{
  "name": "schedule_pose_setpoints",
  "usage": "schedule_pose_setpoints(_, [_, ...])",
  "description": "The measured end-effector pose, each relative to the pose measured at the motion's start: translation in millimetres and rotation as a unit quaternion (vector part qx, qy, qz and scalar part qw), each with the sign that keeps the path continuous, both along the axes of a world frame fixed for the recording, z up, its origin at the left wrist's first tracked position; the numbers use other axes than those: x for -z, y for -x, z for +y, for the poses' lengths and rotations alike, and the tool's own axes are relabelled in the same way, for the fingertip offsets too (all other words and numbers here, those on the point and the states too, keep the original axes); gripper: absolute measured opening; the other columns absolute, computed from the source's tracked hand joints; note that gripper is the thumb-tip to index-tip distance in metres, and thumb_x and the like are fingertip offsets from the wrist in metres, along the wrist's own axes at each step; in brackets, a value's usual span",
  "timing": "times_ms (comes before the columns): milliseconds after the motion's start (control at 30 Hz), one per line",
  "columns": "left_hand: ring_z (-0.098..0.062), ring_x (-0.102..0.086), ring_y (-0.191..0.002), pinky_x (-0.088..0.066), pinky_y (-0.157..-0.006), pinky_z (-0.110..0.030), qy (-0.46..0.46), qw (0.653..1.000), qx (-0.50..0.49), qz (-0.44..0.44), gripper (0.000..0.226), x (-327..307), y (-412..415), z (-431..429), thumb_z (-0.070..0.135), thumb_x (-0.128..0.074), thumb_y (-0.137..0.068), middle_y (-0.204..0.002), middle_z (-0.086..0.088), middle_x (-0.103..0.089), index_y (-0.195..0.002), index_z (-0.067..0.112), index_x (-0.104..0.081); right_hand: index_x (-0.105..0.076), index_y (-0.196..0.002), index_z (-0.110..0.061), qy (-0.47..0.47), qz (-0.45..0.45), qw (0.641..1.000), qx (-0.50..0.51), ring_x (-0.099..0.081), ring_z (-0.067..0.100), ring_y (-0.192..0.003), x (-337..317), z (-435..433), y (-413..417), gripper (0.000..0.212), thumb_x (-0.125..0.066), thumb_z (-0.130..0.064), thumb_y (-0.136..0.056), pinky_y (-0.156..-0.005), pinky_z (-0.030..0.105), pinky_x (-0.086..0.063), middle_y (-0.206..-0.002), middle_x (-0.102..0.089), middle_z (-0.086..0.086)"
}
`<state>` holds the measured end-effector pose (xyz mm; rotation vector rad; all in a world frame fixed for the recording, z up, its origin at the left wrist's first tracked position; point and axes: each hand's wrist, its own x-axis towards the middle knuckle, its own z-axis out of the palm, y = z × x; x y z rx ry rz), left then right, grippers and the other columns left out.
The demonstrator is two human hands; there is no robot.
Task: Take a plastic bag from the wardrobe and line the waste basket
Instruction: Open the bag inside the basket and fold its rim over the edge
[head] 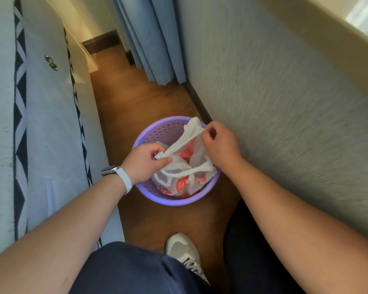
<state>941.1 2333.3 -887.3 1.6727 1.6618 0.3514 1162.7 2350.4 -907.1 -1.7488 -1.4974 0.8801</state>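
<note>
Head view: the lining step is in hand. The plastic bag point(185, 179) sits inside the waste basket point(157, 198), which stands on the floor point(136, 107) near its right edge, by the wall. The left hand point(143, 161) pinches a bag handle between thumb and curled fingers at the basket's left rim. The right hand point(218, 141) pinches the stretched handle strip at the far right rim. Judgement: the mouth is not yet folded over the rim, so the next move calls for spreading it and drawing its edge outward all round. The bag's red-orange print includes a round emblem, but the characters are unreadable.
</note>
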Motion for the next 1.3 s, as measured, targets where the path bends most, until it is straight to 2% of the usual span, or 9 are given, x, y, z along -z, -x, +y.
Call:
schedule_pose_setpoints(267, [-0.008,-0.061,-0.062,-0.045,-0.057,-0.021,-0.024,0.998,-0.047,-0.029,0.017,-7,0,4,0.027,-0.075,-0.085,-0.071,0.000,-0.069,-0.078,0.014,-0.067,-0.056,-0.081,-0.013,0.004,-0.038,0.993,0.109,-0.058,0.027,-0.073,-2,2,-28,0.015,-0.054,-0.022,-0.093,-0.067,0.041,-0.050,-0.077,-0.060,0.004])
schedule_pose_setpoints(400, [-0.018,-0.062,-0.069,-0.048,-0.061,-0.028,-0.055,0.994,-0.098,-0.020,0.011,-3,9,5,0.023,-0.072,-0.087,-0.076,-0.005,-0.069,-0.080,0.016,-0.066,-0.057,-0.082,-0.010,0.024,-0.014,0.988,0.153,-0.060,0.030,-0.078,-2,2,-39,0.013,-0.054,-0.020,-0.091,-0.071,0.042,-0.053,-0.081,-0.063,0.007])
schedule_pose_setpoints(533, [-0.016,-0.061,-0.071,-0.045,-0.062,-0.027,-0.062,0.993,-0.094,-0.030,0.011,-4,7,4,0.022,-0.069,-0.089,-0.078,-0.001,-0.067,-0.080,0.020,-0.065,-0.059,-0.091,-0.015,-0.012,-0.033,0.995,0.092,-0.059,0.025,-0.080,-11,-2,-29,0.008,-0.055,-0.022,-0.089,-0.074,0.043,-0.054,-0.089,-0.063,0.004])
schedule_pose_setpoints(633, [-0.013,-0.061,-0.075,-0.046,-0.067,-0.027,-0.064,0.994,-0.075,-0.054,0.011,-8,2,4,0.017,-0.069,-0.089,-0.079,0.006,-0.066,-0.080,0.021,-0.065,-0.061,-0.115,-0.011,-0.110,-0.070,0.991,0.035,-0.057,0.022,-0.103,-22,-3,-17,0.029,-0.057,-0.020,-0.089,-0.086,0.035,-0.046,-0.114,-0.060,0.006])
schedule_pose_setpoints(767, [-0.017,-0.063,-0.073,-0.051,-0.068,-0.030,-0.071,0.993,-0.062,-0.071,0.010,-18,-1,3,0.011,-0.071,-0.087,-0.076,0.003,-0.067,-0.079,0.015,-0.065,-0.066,-0.105,-0.007,-0.221,-0.142,0.956,-0.130,-0.060,0.032,-0.099,-22,3,12,0.035,-0.052,-0.027,-0.081,-0.085,0.040,-0.047,-0.107,-0.065,0.011])
schedule_pose_setpoints(833, [-0.019,-0.063,-0.072,-0.050,-0.066,-0.031,-0.087,0.993,-0.055,-0.059,0.013,-23,2,3,0.011,-0.071,-0.086,-0.074,0.004,-0.066,-0.076,0.015,-0.063,-0.068,-0.102,-0.010,-0.200,-0.217,0.938,-0.182,-0.060,0.032,-0.102,-10,5,21,0.034,-0.055,-0.032,-0.079,-0.089,0.041,-0.045,-0.107,-0.066,0.008])
schedule_pose_setpoints(933, [-0.015,-0.059,-0.070,-0.046,-0.061,-0.030,-0.109,0.992,-0.043,0.041,0.020,-22,14,4,0.014,-0.069,-0.087,-0.073,0.006,-0.062,-0.071,0.021,-0.058,-0.067,-0.113,-0.017,-0.120,-0.273,0.937,-0.183,-0.056,0.030,-0.111,2,10,12,0.037,-0.059,-0.035,-0.083,-0.099,0.041,-0.035,-0.114,-0.064,0.006])
schedule_pose_setpoints(1033, [-0.023,-0.059,-0.072,-0.051,-0.064,-0.037,-0.104,0.985,-0.083,0.108,0.021,-15,28,5,0.012,-0.063,-0.087,-0.073,0.000,-0.061,-0.069,0.021,-0.055,-0.062,-0.124,-0.022,-0.062,-0.269,0.950,-0.144,-0.052,0.029,-0.112,8,15,-7,0.038,-0.060,-0.035,-0.088,-0.096,0.041,-0.038,-0.117,-0.060,0.006])
schedule_pose_setpoints(1300, [-0.026,-0.054,-0.069,-0.036,-0.054,-0.029,-0.100,0.961,-0.157,0.203,0.021,-1,47,7,0.007,-0.055,-0.088,-0.080,-0.007,-0.059,-0.073,0.022,-0.053,-0.068,-0.099,-0.015,-0.012,-0.229,0.966,-0.121,-0.058,0.028,-0.094,17,15,-24,0.015,-0.055,-0.016,-0.092,-0.081,0.043,-0.051,-0.099,-0.063,0.007])
